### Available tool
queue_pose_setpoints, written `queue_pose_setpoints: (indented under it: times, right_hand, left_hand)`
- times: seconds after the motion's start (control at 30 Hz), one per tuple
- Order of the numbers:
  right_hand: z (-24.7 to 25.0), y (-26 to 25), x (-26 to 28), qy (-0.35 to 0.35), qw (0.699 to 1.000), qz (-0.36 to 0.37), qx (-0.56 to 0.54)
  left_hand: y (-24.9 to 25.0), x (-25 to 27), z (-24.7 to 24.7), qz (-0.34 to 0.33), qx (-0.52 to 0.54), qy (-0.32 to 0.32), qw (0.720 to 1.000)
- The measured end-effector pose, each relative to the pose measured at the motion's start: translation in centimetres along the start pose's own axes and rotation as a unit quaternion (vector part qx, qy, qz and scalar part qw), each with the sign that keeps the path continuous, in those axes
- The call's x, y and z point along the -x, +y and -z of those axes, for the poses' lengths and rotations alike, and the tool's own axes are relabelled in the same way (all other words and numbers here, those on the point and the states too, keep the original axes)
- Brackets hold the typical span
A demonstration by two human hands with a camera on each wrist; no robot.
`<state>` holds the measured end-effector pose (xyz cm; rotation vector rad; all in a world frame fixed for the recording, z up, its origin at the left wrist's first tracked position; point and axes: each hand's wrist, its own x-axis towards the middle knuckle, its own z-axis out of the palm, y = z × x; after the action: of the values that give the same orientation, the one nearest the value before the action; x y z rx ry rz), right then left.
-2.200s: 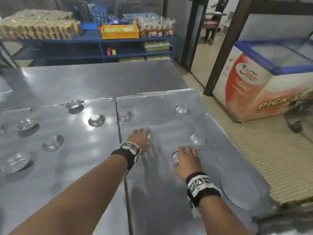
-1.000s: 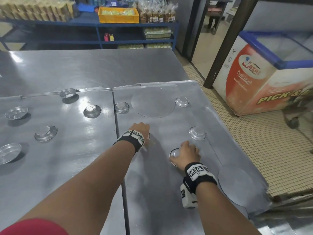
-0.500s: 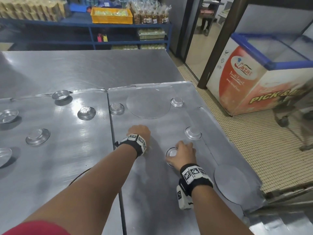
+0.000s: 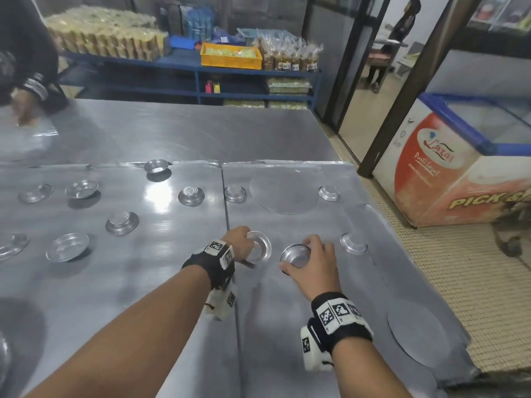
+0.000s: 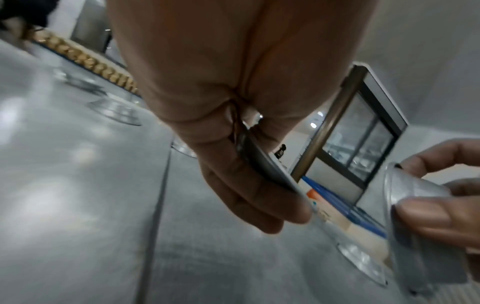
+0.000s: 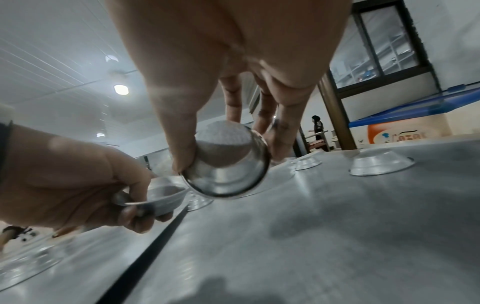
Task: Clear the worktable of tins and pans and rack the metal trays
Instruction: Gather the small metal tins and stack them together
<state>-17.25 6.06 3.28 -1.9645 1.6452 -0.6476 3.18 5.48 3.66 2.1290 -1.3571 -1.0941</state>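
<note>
Two flat metal trays lie side by side on the steel worktable, dotted with several small round tins. My left hand pinches one tin by its rim, lifted and tilted, as the left wrist view shows with the tin on edge. My right hand grips a second tin from above between thumb and fingers; the right wrist view shows this tin off the tray, mouth towards the camera. Another tin sits upside down just right of my right hand.
Loose tins spread left and back. Two flat round discs lie on the right tray. Another person's hand works at the far left. A chest freezer stands right; blue shelves stand behind.
Both hands, earlier resting over tins on the right tray, have closed on them and lifted them. The head view has tilted up, and another person's arm has come into view.
</note>
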Motion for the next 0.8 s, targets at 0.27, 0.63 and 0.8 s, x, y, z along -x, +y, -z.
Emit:
queue_pose_setpoints:
  times: [0.27, 0.63, 0.8]
  right_hand:
    - [-2.6, -7.0, 5.8, 0.011, 0.985, 0.151, -0.087]
    - [-8.9, -14.2, 14.0, -0.092, 0.929, 0.276, -0.228]
    - [-11.2, -16.7, 16.9, -0.154, 0.917, 0.252, -0.266]
  left_hand:
    - [-7.4, 9.8, 2.9, 0.057, 0.434, 0.002, 0.899]
    - [-15.3, 20.7, 6.3, 0.104, 0.560, 0.088, 0.817]
    - [-17.4, 24.2, 7.6, 0.087, 0.568, 0.100, 0.812]
